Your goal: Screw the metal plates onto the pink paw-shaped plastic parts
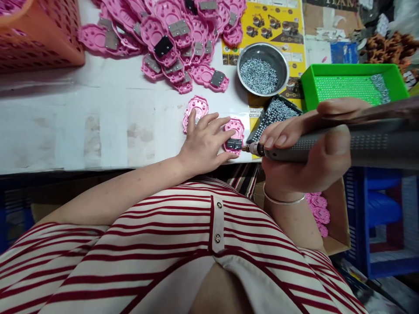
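Observation:
My right hand [301,152] is wrapped round a dark grey electric screwdriver [307,146], which lies nearly level. Its bit points left and meets the right edge of a pink plastic casing [234,126] with a dark block across it. My left hand [206,141] steadies that casing against the table, thumb at its lower edge and fingers along its left and upper side. Under the outer fingers of the same hand lies a second pink casing [196,104], partly covered. Whether a screw sits at the bit is too small to tell.
Behind my hands is a heap of pink casings [176,28]. Screws fill a metal bowl [262,69] and a black tray [275,114]; a green tray [355,69] holds more. An orange basket [39,39] stands far left. Below the table's right side is a cardboard box [337,218].

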